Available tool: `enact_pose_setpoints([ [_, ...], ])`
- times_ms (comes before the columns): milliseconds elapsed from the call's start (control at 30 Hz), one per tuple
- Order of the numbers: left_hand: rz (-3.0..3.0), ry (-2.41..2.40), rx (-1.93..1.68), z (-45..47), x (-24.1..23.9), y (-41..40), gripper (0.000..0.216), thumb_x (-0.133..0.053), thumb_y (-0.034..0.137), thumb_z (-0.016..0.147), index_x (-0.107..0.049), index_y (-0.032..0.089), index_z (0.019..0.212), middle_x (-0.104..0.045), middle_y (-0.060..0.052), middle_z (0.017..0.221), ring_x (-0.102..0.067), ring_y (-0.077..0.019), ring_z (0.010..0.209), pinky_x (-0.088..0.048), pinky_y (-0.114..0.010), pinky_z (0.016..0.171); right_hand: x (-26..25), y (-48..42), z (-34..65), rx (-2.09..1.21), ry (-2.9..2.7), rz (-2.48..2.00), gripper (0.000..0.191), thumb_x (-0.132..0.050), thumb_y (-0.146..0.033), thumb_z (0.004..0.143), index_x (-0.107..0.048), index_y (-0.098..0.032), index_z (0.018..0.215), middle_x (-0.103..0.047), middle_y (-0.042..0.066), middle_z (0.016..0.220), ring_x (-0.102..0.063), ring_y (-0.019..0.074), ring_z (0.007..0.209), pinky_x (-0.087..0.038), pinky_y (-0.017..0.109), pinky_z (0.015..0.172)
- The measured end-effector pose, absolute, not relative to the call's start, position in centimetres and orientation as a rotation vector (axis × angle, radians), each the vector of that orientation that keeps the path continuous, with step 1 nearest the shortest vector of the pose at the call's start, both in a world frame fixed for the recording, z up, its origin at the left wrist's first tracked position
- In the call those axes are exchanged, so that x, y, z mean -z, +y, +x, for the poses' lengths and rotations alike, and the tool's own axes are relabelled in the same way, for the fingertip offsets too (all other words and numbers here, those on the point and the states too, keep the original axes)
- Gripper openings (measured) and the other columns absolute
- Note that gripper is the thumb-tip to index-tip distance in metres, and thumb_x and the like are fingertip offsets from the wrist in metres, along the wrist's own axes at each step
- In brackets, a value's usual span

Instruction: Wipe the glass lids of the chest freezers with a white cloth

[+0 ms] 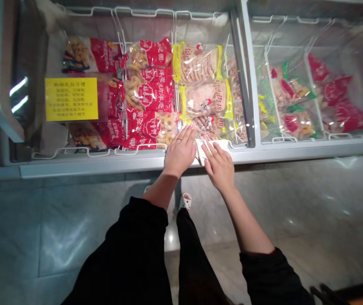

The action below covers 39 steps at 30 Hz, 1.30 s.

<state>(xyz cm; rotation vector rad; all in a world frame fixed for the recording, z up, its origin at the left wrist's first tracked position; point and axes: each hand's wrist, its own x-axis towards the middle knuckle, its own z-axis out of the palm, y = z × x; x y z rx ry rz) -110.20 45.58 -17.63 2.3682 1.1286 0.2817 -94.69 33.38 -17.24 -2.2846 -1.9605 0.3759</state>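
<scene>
My left hand lies flat, fingers together and stretched out, on the glass lid of a chest freezer at its front edge. A thin ring shows on one finger. Right beside it my right hand presses flat on a folded white cloth that rests on the same glass. Under the glass lie red bags of frozen snacks and yellow-edged bags of meat patties in white wire baskets.
A yellow notice with writing is stuck on the glass at the left. A second freezer section at the right holds red and green bags. Grey tiled floor lies below, with my black-clad legs and a white shoe.
</scene>
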Motion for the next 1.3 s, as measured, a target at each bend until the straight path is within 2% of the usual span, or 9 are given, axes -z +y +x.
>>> enact_pose_setpoints([
  [133, 2.358, 1.121, -0.262, -110.0, 17.7, 45.6, 0.056, -0.04, 0.016, 0.107, -0.047, 0.013, 0.163, -0.047, -0.011, 0.172, -0.038, -0.0227, 0.163, -0.031, -0.043, 0.138, 17.9, 31.4, -91.1, -0.254, -1.657, -2.498, 0.056, -0.036, -0.032, 0.11, -0.052, -0.027, 0.163, -0.055, 0.007, 0.166, -0.044, 0.0282, 0.159, -0.037, 0.052, 0.127],
  [267, 2.355, 1.12, -0.265, -109.8, 18.0, 45.6, 0.058, -0.042, 0.017, 0.107, -0.045, 0.015, 0.164, -0.045, -0.01, 0.173, -0.038, -0.0243, 0.163, -0.03, -0.046, 0.138, 18.5, 31.5, -93.3, -0.243, -1.5, -2.569, 0.059, -0.034, -0.032, 0.109, -0.045, -0.029, 0.167, -0.051, 0.008, 0.169, -0.042, 0.0307, 0.16, -0.034, 0.058, 0.128],
  [433, 2.39, 1.117, -0.258, -109.9, 18.2, 45.6, 0.055, -0.042, 0.019, 0.107, -0.049, 0.013, 0.162, -0.047, -0.011, 0.171, -0.04, -0.0249, 0.162, -0.03, -0.045, 0.138, 18.6, 32.2, -97.5, -0.361, -1.77, -2.423, 0.058, -0.036, -0.03, 0.11, -0.046, -0.033, 0.167, -0.05, 0.003, 0.17, -0.041, 0.0279, 0.161, -0.033, 0.053, 0.129],
  [600, 2.472, 1.127, -0.259, -110.0, 18.3, 45.6, 0.057, -0.042, 0.018, 0.106, -0.049, 0.012, 0.162, -0.048, -0.012, 0.17, -0.044, -0.0265, 0.16, -0.035, -0.048, 0.136, 19.5, 30.1, -92.0, -0.245, -1.877, -2.284, 0.053, -0.04, -0.031, 0.11, -0.055, -0.029, 0.161, -0.057, 0.004, 0.165, -0.047, 0.025, 0.157, -0.034, 0.045, 0.128],
  [733, 2.583, 0.988, -0.213, -109.7, 18.2, 45.6, 0.055, -0.041, 0.018, 0.107, -0.053, 0.009, 0.159, -0.051, -0.014, 0.167, -0.046, -0.0265, 0.159, -0.037, -0.047, 0.134, 20.8, 28.6, -87.8, -0.09, -1.564, -2.409, 0.054, -0.039, -0.032, 0.11, -0.056, -0.026, 0.16, -0.059, 0.008, 0.163, -0.047, 0.0261, 0.156, -0.033, 0.049, 0.127],
  [867, 2.645, 0.847, -0.218, -109.6, 18.4, 45.5, 0.056, -0.043, 0.018, 0.106, -0.052, 0.012, 0.161, -0.053, -0.014, 0.167, -0.048, -0.0268, 0.158, -0.038, -0.049, 0.134, 21.2, 29.1, -89.4, -0.087, -1.414, -2.447, 0.056, -0.038, -0.031, 0.109, -0.052, -0.028, 0.163, -0.058, 0.009, 0.164, -0.046, 0.0282, 0.156, -0.033, 0.053, 0.127],
  [1067, 2.659, 0.883, -0.228, -109.9, 19.1, 45.5, 0.06, -0.045, 0.019, 0.104, -0.049, 0.012, 0.163, -0.052, -0.014, 0.167, -0.047, -0.0283, 0.158, -0.037, -0.05, 0.134, 20.2, 28.2, -87.6, -0.235, -1.856, -2.203, 0.052, -0.041, -0.032, 0.11, -0.058, -0.029, 0.159, -0.059, 0.005, 0.163, -0.047, 0.0237, 0.155, -0.032, 0.042, 0.127],
  [1200, 2.642, 0.93, -0.23, -110.0, 19.2, 45.5, 0.062, -0.047, 0.019, 0.102, -0.048, 0.015, 0.164, -0.052, -0.013, 0.167, -0.047, -0.0285, 0.158, -0.037, -0.052, 0.134, 20.9, 26.6, -82.7, -0.135, -1.662, -2.327, 0.054, -0.04, -0.033, 0.109, -0.057, -0.026, 0.159, -0.059, 0.009, 0.163, -0.046, 0.026, 0.156, -0.031, 0.046, 0.127],
  [1300, 2.644, 0.946, -0.235, -110.0, 19.0, 45.4, 0.06, -0.046, 0.018, 0.103, -0.051, 0.015, 0.162, -0.052, -0.012, 0.167, -0.049, -0.0283, 0.157, -0.038, -0.052, 0.133, 22.0, 26.6, -82.6, -0.062, -1.421, -2.434, 0.057, -0.037, -0.033, 0.108, -0.054, -0.026, 0.161, -0.058, 0.011, 0.164, -0.043, 0.0284, 0.158, -0.031, 0.052, 0.127],
])
